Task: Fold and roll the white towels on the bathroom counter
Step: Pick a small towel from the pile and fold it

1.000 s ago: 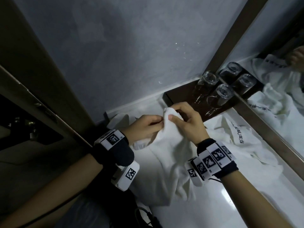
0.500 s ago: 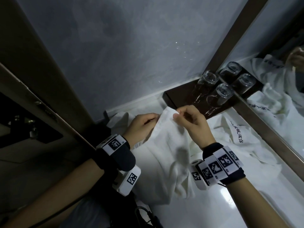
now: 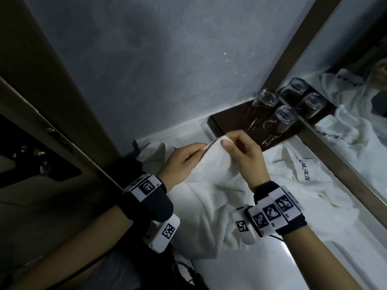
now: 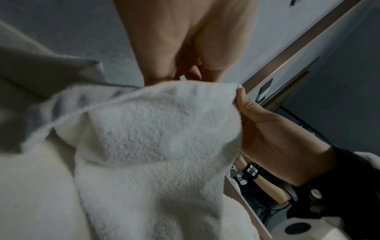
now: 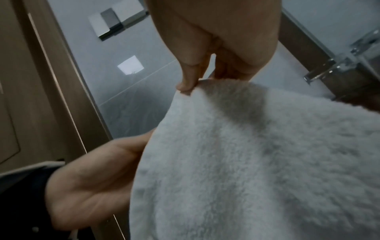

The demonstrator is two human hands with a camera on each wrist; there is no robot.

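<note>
Both hands hold one white towel (image 3: 211,185) up over the white counter (image 3: 240,268). My left hand (image 3: 184,162) grips its top edge from the left, fingers curled into the cloth. My right hand (image 3: 240,151) pinches the top corner between thumb and forefinger. The towel (image 4: 156,146) hangs down from that edge, its lower part bunched on the counter. In the right wrist view the thumb tip (image 5: 185,84) clamps the towel (image 5: 257,162). A second white towel (image 3: 303,174) with dark embroidered lettering lies crumpled to the right.
Two upturned drinking glasses (image 3: 278,122) stand on a dark wooden tray (image 3: 226,124) against the mirror (image 3: 356,101). A grey wall rises behind the counter and a wooden door frame (image 3: 52,101) runs down the left. A dark cable (image 3: 188,275) lies at the counter's front edge.
The two hands, spread a little apart half a second ago, have come back close together at the towel's top edge. The right hand has shifted left and slightly up.
</note>
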